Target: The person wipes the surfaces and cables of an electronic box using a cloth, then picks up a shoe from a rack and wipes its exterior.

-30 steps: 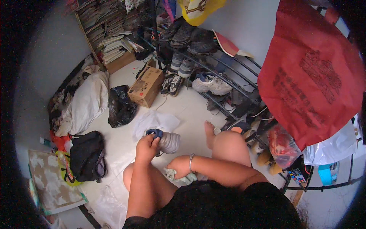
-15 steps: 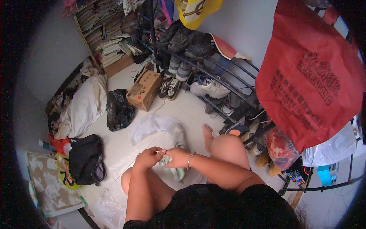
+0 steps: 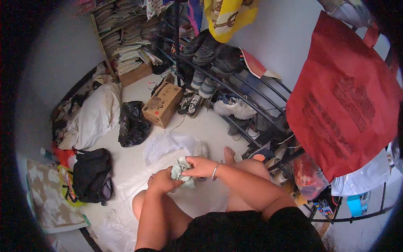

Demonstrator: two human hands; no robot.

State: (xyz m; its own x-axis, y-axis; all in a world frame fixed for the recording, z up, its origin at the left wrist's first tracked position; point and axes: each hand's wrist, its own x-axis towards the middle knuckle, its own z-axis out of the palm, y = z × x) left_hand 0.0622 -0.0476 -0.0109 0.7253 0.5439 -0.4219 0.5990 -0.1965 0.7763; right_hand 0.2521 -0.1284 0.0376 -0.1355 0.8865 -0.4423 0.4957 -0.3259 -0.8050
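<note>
Between my two hands is a crumpled pale green cloth [image 3: 179, 164], bunched up over my lap. My left hand [image 3: 163, 180] grips its lower left side, thumb across the fabric. From the right, my right hand [image 3: 202, 167] pinches the cloth with fingers and thumb; a silver bangle circles that wrist. Just beyond the hands a white sheet of cloth or plastic [image 3: 166, 145] lies rumpled on the floor. How the green cloth is folded inside the grip is hidden.
A cardboard box [image 3: 162, 105] stands ahead, beside a black plastic bag [image 3: 133, 124]. To the left lies a black backpack [image 3: 90, 174]. Along the right runs a metal shoe rack [image 3: 252, 107] holding several shoes, with a red cloth bag [image 3: 342, 101] hanging over it.
The hands have moved slightly apart, and the green cloth, which hung below them, is now gathered up between them. The view has shifted a little, so the surroundings sit lower.
</note>
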